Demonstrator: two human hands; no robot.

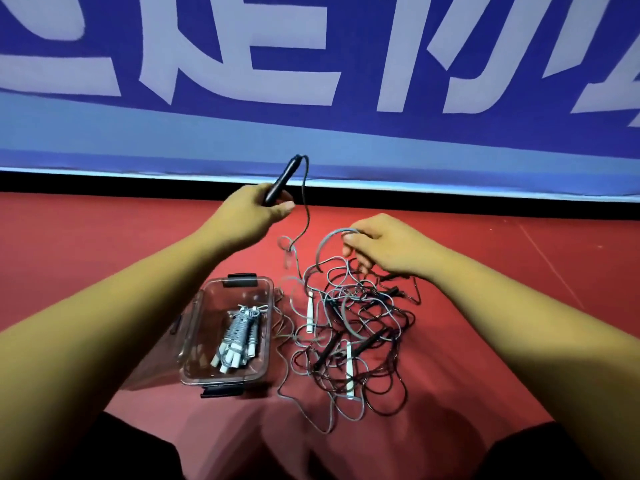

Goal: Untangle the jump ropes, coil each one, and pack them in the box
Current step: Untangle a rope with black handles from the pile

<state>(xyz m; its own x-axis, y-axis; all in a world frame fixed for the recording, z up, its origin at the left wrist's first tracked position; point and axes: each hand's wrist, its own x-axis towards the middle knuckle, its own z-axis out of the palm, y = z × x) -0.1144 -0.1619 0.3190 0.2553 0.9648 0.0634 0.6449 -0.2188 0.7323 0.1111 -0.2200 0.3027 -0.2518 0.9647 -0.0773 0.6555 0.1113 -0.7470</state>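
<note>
Grip, left hand (254,207): clenched round the lower end of a black handle (282,180), raised above the floor (104,254) near its far edge. The handle's long axis runs up, away and to the right. Its black cord (306,209) leaves the top end, bends over and hangs down to the tangle of ropes (356,327).

Grip, right hand (384,247): thumb and fingers pinch an arched grey rope loop (327,239) above the tangle's far side.

The tangle, black and grey cords mixed, lies on the floor between the forearms, just right of the box (192,341). Two white handles (310,311) lie in it, long axes roughly near-to-far. Two black handles (377,337) lie slanted.

The box is clear and open, with black latches at its near and far ends. Its long axis runs near-to-far. One coiled grey rope (239,336) lies inside, lengthwise, with its white handles toward the near end.

Bare red floor stretches left of the box and right of the tangle. A blue banner (311,133) closes the far edge.
</note>
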